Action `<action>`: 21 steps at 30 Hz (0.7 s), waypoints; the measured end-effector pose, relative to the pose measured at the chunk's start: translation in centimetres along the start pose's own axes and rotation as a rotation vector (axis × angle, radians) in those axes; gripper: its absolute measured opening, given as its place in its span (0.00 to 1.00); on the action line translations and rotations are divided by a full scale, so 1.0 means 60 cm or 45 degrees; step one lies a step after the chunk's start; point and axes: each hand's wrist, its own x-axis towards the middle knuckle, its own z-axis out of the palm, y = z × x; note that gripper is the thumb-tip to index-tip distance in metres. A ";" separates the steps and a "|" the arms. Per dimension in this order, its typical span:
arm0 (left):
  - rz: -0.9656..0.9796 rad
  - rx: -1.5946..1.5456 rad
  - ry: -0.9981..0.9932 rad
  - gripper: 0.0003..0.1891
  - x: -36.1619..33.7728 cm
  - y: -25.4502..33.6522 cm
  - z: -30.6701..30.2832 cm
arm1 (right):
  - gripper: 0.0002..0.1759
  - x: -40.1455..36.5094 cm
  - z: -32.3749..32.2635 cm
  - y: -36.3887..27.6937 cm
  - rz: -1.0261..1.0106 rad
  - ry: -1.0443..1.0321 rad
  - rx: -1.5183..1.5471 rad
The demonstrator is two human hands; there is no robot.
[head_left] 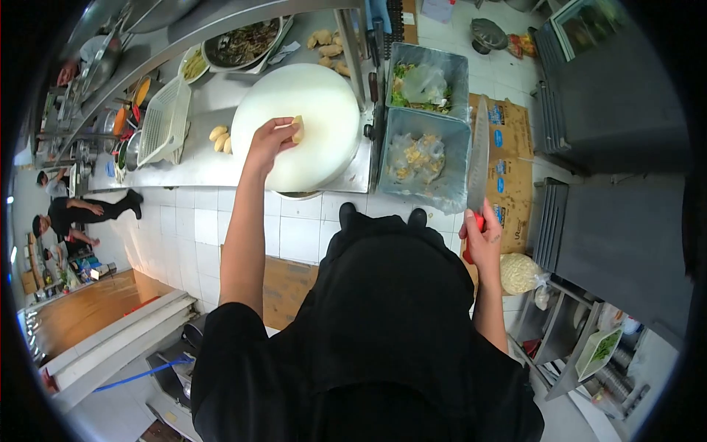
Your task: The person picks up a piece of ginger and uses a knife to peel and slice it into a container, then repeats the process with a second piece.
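Note:
My left hand [272, 140] is closed, its fingertips pinching a pale yellow piece of peeled ginger [297, 130] over the round white cutting board [320, 92]. Off to the right, my right hand [483, 239] wraps round the red handle of a large knife [479, 158]. The blade points away from me, beside the bins and well apart from the board. Several peeled pale pieces [220, 138] lie on the steel counter just left of the board. Brown knobby ginger [330, 50] sits behind it.
Two grey bins [387, 147] with scraps stand right of the counter. A white basket [163, 121] and a pan of dark food [243, 43] are on the counter. Flattened cardboard [518, 158] covers floor at the right. Another person [81, 210] is far left.

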 end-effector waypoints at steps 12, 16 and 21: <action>-0.100 -1.706 -0.783 0.17 -0.160 0.183 0.234 | 0.19 0.070 0.087 -0.237 -1.077 0.175 -0.749; -0.180 -1.644 -0.780 0.17 -0.206 0.254 0.246 | 0.17 0.070 0.095 -0.297 -1.441 0.122 -0.819; -0.257 -1.651 -0.771 0.16 -0.226 0.266 0.240 | 0.19 0.064 0.088 -0.315 -1.527 0.105 -0.978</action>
